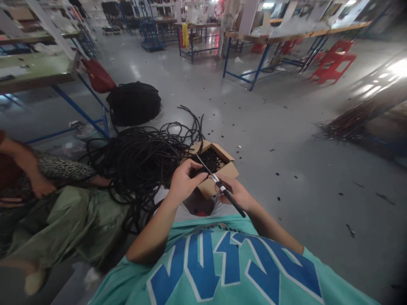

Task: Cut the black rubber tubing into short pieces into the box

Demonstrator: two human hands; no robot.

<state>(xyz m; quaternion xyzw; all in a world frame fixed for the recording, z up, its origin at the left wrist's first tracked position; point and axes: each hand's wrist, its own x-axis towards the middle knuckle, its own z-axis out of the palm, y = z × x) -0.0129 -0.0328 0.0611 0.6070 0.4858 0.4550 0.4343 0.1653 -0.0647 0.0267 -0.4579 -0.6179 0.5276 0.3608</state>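
My right hand (233,191) is closed around a slim tool (229,197) with a black handle, a whitish collar and a long thin metal shaft. The shaft slants up and left toward the box; its exact kind is unclear. My left hand (184,181) is beside the shaft, thumb and fingers curled toward each other; what they pinch, if anything, is too small to tell. Just beyond both hands, an open cardboard box (231,170) holds many small black pieces (213,160). A large tangled heap of black tubing or cable (143,159) lies left of the box.
At the left sits another person, with a hand (43,186) and green cloth (92,216) over the legs. A black bundle (135,103) stands behind the heap. Small black scraps (279,198) dot the grey floor. Tables (267,40) and a red stool (335,61) stand farther off.
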